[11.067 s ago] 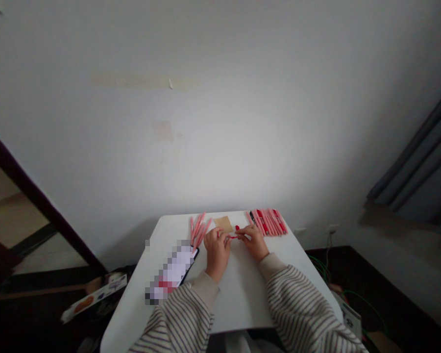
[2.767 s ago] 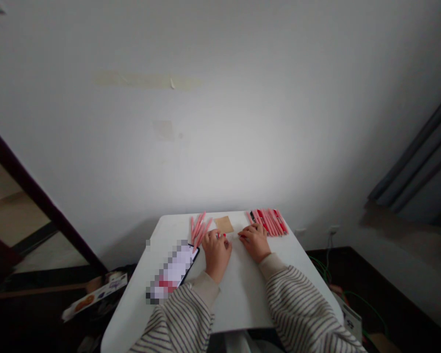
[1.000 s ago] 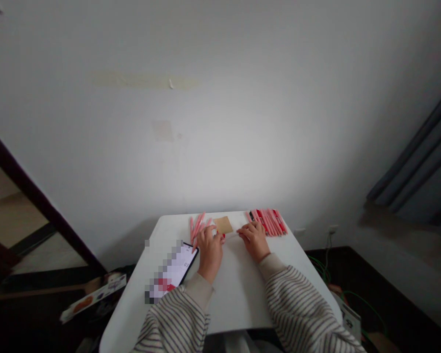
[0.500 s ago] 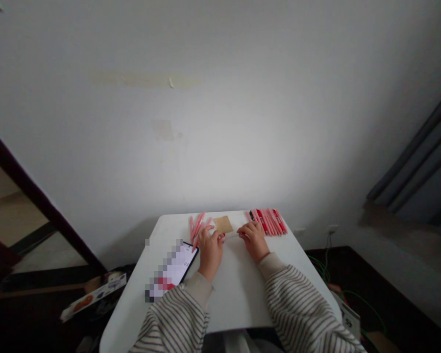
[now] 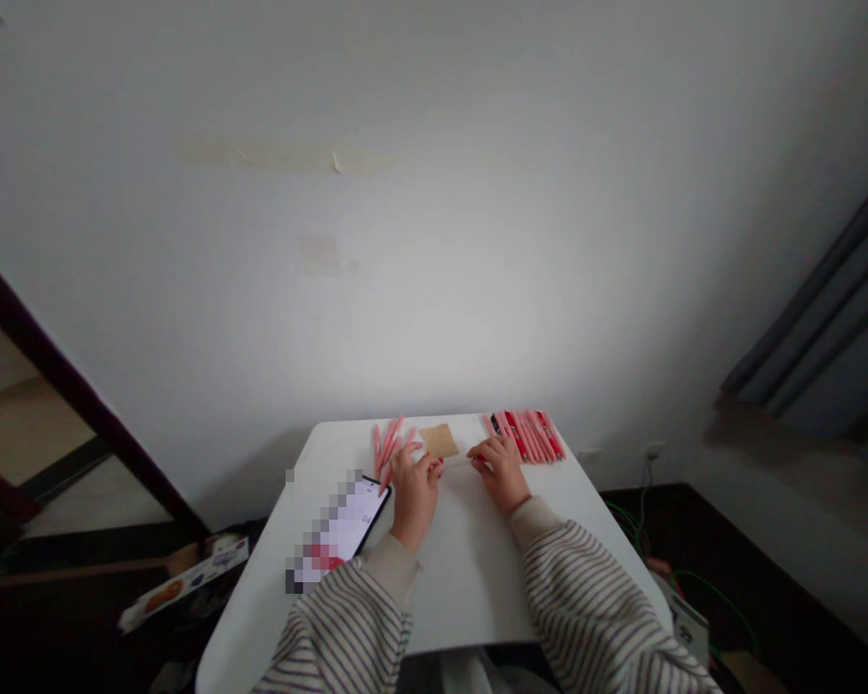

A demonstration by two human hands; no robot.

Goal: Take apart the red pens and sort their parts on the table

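Note:
My left hand [image 5: 414,492] is closed, fingertips pinched at one end of a thin pale rod [image 5: 457,461] that looks like a pen refill. Pinching the other end is my right hand [image 5: 503,472]. Red bits show at the fingertips of both hands; I cannot make out whether they belong to the rod. Just beyond it lies a small tan paper square [image 5: 440,440]. Loose pink pens [image 5: 387,445] lie beside my left hand, partly hidden by it. A row of pink and red pens [image 5: 531,437] sits behind my right hand.
A phone [image 5: 343,525] with a lit, partly blurred screen lies left of my left forearm on the white table [image 5: 470,588]. The table's far edge stands near the wall [image 5: 434,318]. Green cables [image 5: 626,525] hang at the right, below table height.
Both hands stay almost where they were, with the rod between them. Slight finger movement shows at the red bits, and the digits on the phone have changed.

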